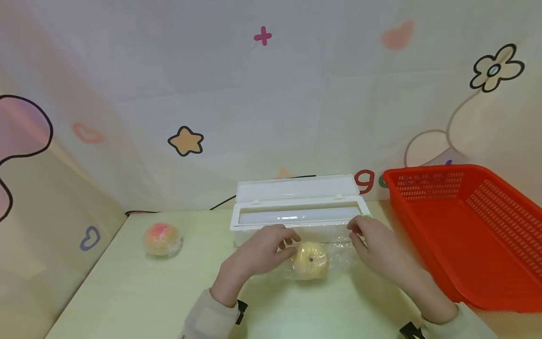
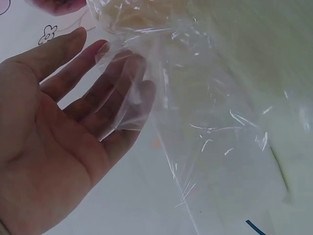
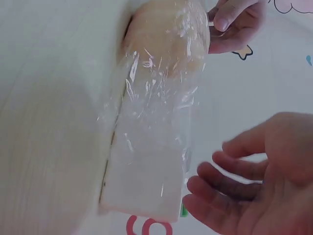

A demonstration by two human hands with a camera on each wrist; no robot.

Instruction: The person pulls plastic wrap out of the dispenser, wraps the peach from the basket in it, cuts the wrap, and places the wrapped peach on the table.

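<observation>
A yellow fruit (image 1: 311, 260) (image 3: 166, 39) lies on a sheet of cling film (image 1: 338, 245) (image 2: 205, 112) (image 3: 156, 127) pulled out of a white dispenser box (image 1: 296, 212) whose lid stands up. My left hand (image 1: 288, 245) (image 2: 107, 88) is at the fruit's left side, palm open and fingers straight, with the film's edge lying against its fingertips. My right hand (image 1: 355, 233) (image 3: 215, 181) hovers by the box's right end near a small green slider (image 1: 366, 216), its fingers loosely curled and holding nothing.
A film-wrapped pinkish fruit (image 1: 163, 239) sits at the left of the pale green table (image 1: 148, 292). A red plastic basket (image 1: 466, 230) stands at the right. Patterned cloth walls close the back and left side.
</observation>
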